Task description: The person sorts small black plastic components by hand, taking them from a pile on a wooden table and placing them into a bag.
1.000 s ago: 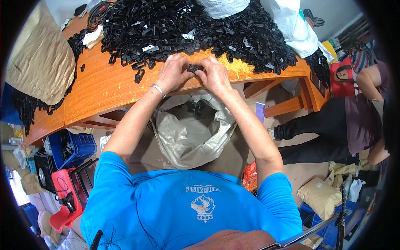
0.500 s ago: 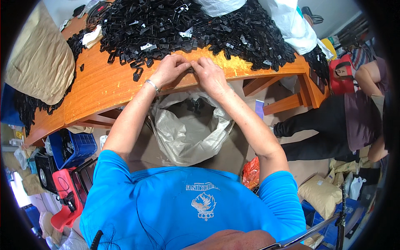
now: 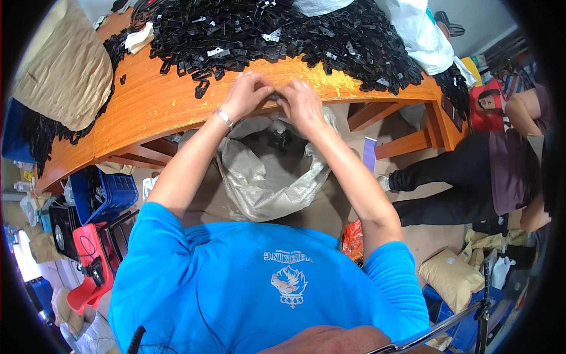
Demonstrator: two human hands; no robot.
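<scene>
At the table's front edge, my left hand [image 3: 247, 97] and my right hand [image 3: 302, 107] meet with fingers curled and pinched together. A small dark piece [image 3: 273, 97] shows between the fingertips, mostly hidden by them; its exact kind cannot be made out. Beyond the hands lies a big heap of small black plastic clip-like parts [image 3: 283, 44], some with silvery metal faces. One loose black part [image 3: 201, 88] rests on the wood left of my left hand. Below the hands hangs the mouth of a pale woven sack [image 3: 265, 194] with a few black parts inside.
The wooden table [image 3: 159, 109] bears a brown paper sack [image 3: 65, 65] on the left and white bags [image 3: 421, 38] on the right. Blue crates [image 3: 112, 197] and a red chair [image 3: 94, 259] stand at left. At right is another person in dark trousers [image 3: 442, 177].
Both hands stay together, with the fingers shifted slightly around the small piece. The table and heap sit a little differently in view, as the head has moved a bit.
</scene>
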